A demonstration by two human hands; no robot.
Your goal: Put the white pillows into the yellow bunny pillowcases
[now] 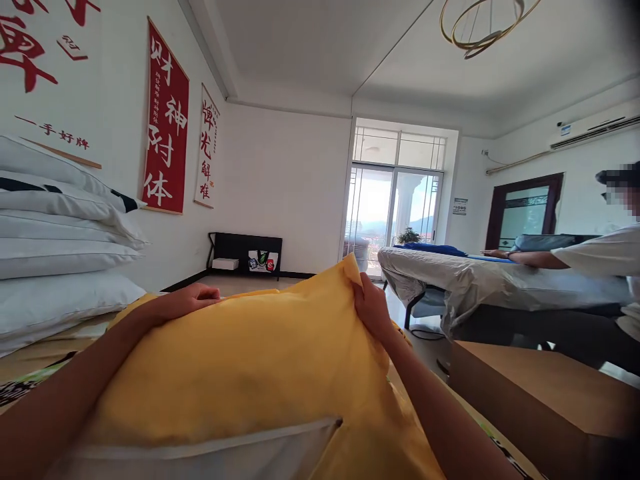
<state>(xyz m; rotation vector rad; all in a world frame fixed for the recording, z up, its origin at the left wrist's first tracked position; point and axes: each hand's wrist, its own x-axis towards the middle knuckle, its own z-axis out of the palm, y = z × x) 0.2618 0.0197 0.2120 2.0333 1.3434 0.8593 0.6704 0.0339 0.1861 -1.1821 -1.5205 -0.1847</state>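
A yellow pillowcase (240, 360) lies in front of me over a plump pillow. A white part of the pillow (250, 457) shows at the near end, under the pillowcase's edge. My right hand (371, 307) is closed on the pillowcase's far right corner, which it pulls up into a peak. On the far left edge, my left hand (193, 300) lies on top of the yellow cloth with its fingers stretched out. Its fingertips are partly hidden by the pillow's curve.
White pillows (65, 253) are stacked at the left. A cardboard box (545, 393) stands at the right. Beyond it, a person's arm (540, 259) reaches over a table covered with plastic sheeting (480, 283), with blue cloth (430, 249) on it. A low black rack (245, 247) stands by the wall.
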